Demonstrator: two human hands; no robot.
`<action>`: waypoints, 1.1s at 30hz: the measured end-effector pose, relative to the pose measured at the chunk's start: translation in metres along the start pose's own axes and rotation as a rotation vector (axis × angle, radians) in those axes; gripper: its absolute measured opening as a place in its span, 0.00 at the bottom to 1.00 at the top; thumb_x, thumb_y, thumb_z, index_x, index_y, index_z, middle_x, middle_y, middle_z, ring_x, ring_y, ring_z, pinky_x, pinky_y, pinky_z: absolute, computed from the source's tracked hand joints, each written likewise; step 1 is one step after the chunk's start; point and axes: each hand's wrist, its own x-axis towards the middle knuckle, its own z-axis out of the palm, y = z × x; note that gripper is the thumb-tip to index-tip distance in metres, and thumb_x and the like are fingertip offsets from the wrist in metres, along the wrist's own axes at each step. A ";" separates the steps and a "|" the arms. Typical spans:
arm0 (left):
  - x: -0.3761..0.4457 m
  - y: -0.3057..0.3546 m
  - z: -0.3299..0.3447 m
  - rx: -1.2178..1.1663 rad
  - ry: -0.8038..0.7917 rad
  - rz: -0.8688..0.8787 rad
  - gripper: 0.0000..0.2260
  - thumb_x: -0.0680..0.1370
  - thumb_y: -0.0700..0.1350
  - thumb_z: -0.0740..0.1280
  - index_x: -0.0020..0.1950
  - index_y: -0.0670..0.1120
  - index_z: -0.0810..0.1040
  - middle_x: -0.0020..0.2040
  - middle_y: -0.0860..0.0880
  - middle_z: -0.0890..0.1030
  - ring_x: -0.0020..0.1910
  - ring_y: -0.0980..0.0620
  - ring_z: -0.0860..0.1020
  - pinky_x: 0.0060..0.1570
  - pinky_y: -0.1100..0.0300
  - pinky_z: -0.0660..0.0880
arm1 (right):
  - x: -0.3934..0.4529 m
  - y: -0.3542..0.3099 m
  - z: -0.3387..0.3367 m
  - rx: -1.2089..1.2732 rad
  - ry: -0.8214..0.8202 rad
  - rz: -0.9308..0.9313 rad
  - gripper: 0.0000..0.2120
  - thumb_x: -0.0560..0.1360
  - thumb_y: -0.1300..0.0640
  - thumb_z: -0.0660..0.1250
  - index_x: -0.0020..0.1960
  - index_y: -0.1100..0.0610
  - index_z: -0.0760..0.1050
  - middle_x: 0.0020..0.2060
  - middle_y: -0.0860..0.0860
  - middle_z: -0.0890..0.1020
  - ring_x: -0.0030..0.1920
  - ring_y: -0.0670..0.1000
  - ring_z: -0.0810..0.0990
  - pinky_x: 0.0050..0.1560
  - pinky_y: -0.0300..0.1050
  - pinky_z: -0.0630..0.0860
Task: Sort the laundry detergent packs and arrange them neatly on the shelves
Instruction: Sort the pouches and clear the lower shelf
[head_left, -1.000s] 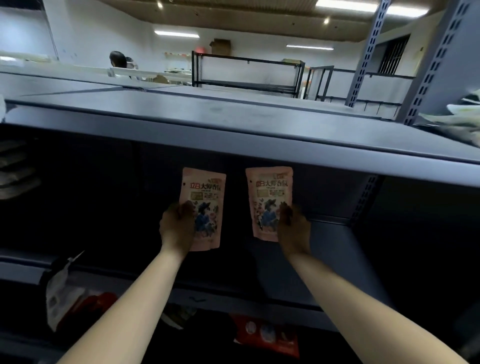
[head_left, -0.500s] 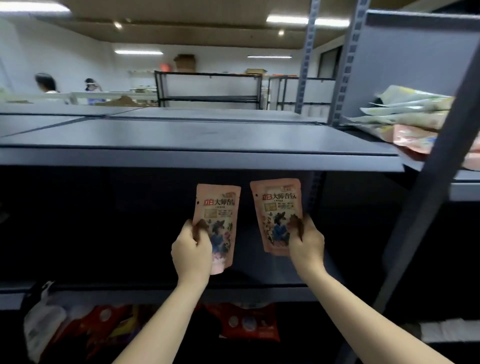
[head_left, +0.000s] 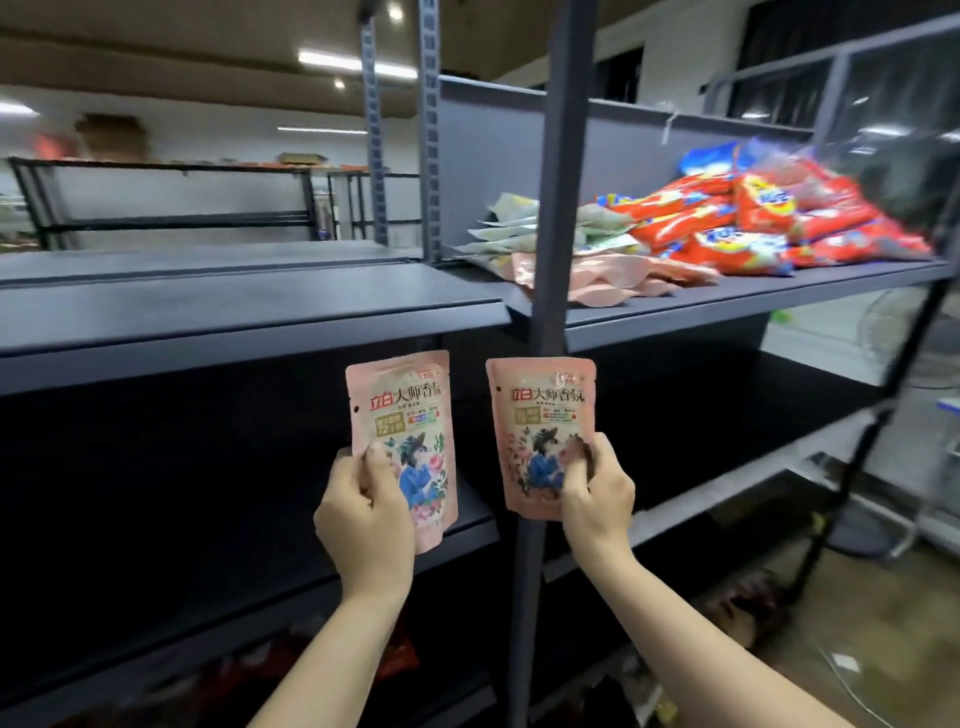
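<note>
2 pink detergent packs are standing upright at the centre of the frame, long axes running top to bottom, printed faces toward the camera. The left pack is being pinched at its lower left edge by the left hand, thumb on the front; the right pack is being gripped at its lower right corner by the right hand, fingers curled over the face. Each grip is closed on its own pack, and the packs are rising above the hands, just apart from each other.

In the upper right of the frame, a heap of matching pink packs is lying flat on the upper shelf, beside green-white packs and red packs. That heap is sitting up and to the right of both grips, so the right hand looks nearer to it.

Compared with 0.5 s ago, the view is swinging rightward: the heap is showing far more fully, and a dark upright post is now crossing the middle, behind the right pack.
</note>
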 end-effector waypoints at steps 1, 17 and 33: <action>-0.005 0.006 0.007 -0.028 -0.022 0.001 0.11 0.80 0.51 0.61 0.37 0.56 0.72 0.36 0.58 0.79 0.36 0.62 0.80 0.32 0.65 0.71 | 0.005 0.002 -0.011 -0.005 0.028 0.013 0.08 0.78 0.61 0.58 0.44 0.49 0.70 0.35 0.41 0.78 0.39 0.37 0.78 0.34 0.31 0.71; -0.037 0.105 0.190 -0.268 -0.029 0.193 0.11 0.79 0.49 0.63 0.39 0.50 0.78 0.36 0.56 0.81 0.38 0.56 0.81 0.39 0.51 0.80 | 0.178 0.038 -0.125 0.185 0.188 -0.074 0.06 0.81 0.51 0.59 0.49 0.49 0.73 0.42 0.43 0.80 0.43 0.43 0.81 0.37 0.36 0.78; 0.081 0.194 0.350 0.236 0.518 0.401 0.15 0.78 0.56 0.59 0.57 0.55 0.81 0.51 0.49 0.84 0.48 0.45 0.80 0.38 0.61 0.65 | 0.384 0.076 -0.150 0.283 0.172 -0.125 0.10 0.81 0.57 0.58 0.54 0.57 0.77 0.43 0.46 0.78 0.43 0.45 0.75 0.37 0.22 0.67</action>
